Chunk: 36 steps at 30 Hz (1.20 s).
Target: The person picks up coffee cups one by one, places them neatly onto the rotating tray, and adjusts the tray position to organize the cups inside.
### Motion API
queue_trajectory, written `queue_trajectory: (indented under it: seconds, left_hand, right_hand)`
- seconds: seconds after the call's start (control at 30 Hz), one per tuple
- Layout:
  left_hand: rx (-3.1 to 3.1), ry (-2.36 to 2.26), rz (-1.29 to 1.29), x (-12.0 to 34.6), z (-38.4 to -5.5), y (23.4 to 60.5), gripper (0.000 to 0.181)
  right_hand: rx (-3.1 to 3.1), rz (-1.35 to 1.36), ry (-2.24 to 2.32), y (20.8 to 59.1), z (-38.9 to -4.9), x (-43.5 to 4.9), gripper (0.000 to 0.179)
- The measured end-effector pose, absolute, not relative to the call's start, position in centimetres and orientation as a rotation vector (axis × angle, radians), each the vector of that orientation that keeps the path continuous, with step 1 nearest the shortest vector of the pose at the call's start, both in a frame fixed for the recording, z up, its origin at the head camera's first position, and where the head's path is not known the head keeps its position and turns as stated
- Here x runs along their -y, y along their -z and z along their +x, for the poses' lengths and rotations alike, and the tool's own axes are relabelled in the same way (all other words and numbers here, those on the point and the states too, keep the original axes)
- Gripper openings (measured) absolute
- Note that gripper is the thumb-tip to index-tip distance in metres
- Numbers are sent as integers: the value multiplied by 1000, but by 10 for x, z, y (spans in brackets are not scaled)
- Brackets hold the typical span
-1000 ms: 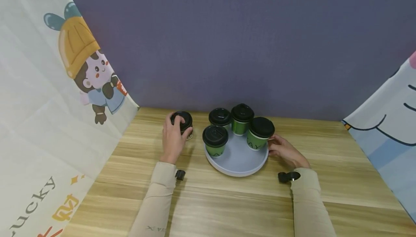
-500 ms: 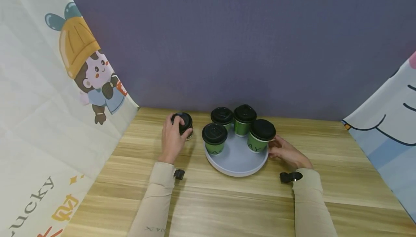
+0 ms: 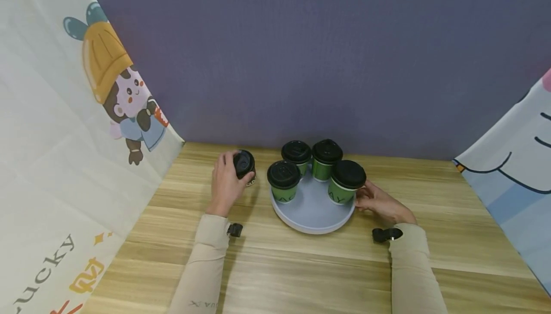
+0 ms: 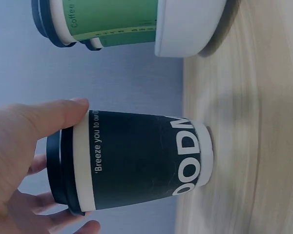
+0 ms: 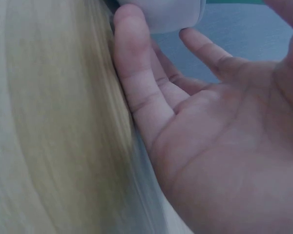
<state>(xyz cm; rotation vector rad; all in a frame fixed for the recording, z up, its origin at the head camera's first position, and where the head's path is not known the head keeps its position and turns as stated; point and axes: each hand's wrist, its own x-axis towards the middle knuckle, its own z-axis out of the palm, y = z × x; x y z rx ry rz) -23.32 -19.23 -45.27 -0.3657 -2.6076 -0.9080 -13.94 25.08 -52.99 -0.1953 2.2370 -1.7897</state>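
My left hand [image 3: 225, 184] holds a black paper coffee cup [image 4: 136, 158] by its lidded top. In the left wrist view the thumb lies at the cup's white rim, and the other fingers curve behind the black lid [image 4: 56, 168]. The cup stands upright on the table, left of a round, pale grey turntable [image 3: 313, 216]. Several green coffee cups with black lids ride on it, among them a front left one [image 3: 284, 193] and a front right one [image 3: 340, 193]. My right hand [image 3: 382, 205] touches the turntable's right edge with extended fingertips [image 5: 132, 22].
The wooden table [image 3: 318, 271] ends at a dark purple-grey wall [image 3: 318, 55] behind the cups. A white cloth printed with a cartoon figure [image 3: 129, 94] hangs at the left, and another printed cloth [image 3: 516, 161] at the right.
The green cups have turned a little clockwise with the turntable, which stays in place. My left hand has shifted slightly left, showing more of the lid; my right hand has moved slightly right.
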Motion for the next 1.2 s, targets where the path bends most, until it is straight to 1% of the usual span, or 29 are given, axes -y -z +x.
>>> queue_trajectory:
  seconds: [0.07,0.17,0.33,0.47,0.6,0.67,0.73,0.93,1.07,1.2]
  left_hand:
    - [2605,902,-376,194,-232,451,75]
    - [2595,889,-391,196,-229,448,76]
    - [2572,888,-409,197,-225,439,75]
    - [2560,890,-424,197,-220,428,76]
    - [2550,879,-441,199,-214,419,77]
    - [2540,874,-455,199,-212,416,77]
    - [2531,873,-466,200,-210,413,78]
    - [2530,870,-495,203,-203,401,80]
    - [2568,865,-526,205,-195,392,82]
    - [2604,835,-573,206,-188,384,83]
  right_hand:
    - [-2241,-205,1784,530,-139,-250,89]
    - [-2249,-215,1772,529,-139,-248,93]
    - [-2235,-240,1767,531,-138,-250,89]
    - [-2174,-306,1827,535,-137,-253,78]
    - [-2138,-322,1887,538,-139,-255,60]
    - [-2150,-297,1897,539,-140,-255,50]
    - [-2170,-254,1898,539,-142,-253,44]
    - [-2236,-86,1899,535,-144,-244,34]
    - [-2288,14,1874,531,-144,-237,36]
    - [-2338,73,1826,527,-145,-232,45]
